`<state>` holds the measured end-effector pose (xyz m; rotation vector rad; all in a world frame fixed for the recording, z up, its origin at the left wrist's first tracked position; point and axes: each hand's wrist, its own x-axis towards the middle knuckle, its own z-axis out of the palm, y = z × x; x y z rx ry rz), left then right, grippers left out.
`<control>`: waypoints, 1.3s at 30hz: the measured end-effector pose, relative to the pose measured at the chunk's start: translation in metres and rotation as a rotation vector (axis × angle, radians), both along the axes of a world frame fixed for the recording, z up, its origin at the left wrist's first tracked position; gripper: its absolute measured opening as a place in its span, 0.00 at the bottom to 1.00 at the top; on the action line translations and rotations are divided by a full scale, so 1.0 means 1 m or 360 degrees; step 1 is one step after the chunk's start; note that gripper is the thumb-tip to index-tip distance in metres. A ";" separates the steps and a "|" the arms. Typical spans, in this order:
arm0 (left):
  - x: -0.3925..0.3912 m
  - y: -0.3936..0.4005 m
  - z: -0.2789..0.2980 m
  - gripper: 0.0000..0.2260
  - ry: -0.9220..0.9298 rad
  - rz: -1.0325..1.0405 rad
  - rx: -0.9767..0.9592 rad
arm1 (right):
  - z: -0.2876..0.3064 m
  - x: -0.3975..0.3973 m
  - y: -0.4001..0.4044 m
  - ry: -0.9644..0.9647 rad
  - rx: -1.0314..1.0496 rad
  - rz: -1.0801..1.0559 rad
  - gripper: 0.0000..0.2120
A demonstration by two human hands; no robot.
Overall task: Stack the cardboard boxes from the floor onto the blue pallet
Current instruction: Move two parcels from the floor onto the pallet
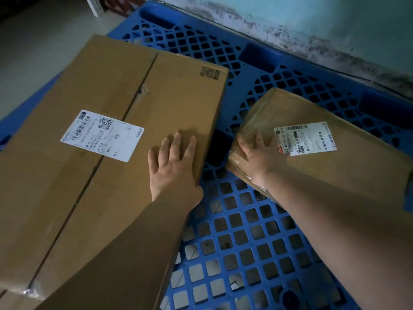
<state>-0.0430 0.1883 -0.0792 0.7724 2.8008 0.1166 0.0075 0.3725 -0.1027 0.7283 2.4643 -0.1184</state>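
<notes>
A large flat cardboard box [107,90] with a white shipping label lies on the left half of the blue pallet [245,242]. My left hand [174,162] rests flat on its top near the right edge, fingers spread. A smaller taped cardboard box [330,175] with a white label sits on the pallet's right side, angled. My right hand [261,153] grips that box at its near left corner, fingers over the top.
A stained, pale green wall [312,23] runs along the pallet's far side. Tiled floor [33,52] lies beyond the pallet at upper left. Open pallet grid shows between the two boxes and toward me.
</notes>
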 end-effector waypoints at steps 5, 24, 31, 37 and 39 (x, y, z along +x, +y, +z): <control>0.011 -0.018 -0.002 0.45 0.0005 -0.0194 0.0040 | 0.003 0.003 -0.007 -0.0041 0.0000 0.0064 0.51; 0.034 -0.042 -0.001 0.44 0.0021 -0.0211 -0.0026 | -0.013 0.005 -0.049 0.0106 -0.0049 0.0233 0.40; 0.031 -0.044 0.010 0.39 -0.0192 -0.0078 0.0253 | 0.004 0.004 -0.067 0.0204 -0.0018 0.0278 0.41; 0.048 -0.113 0.045 0.28 -0.0160 0.0711 0.0650 | 0.068 0.000 -0.128 0.0863 0.0111 0.0523 0.38; 0.059 -0.155 0.069 0.28 -0.0073 0.0911 0.0672 | 0.098 0.002 -0.161 0.0857 0.0022 0.0755 0.40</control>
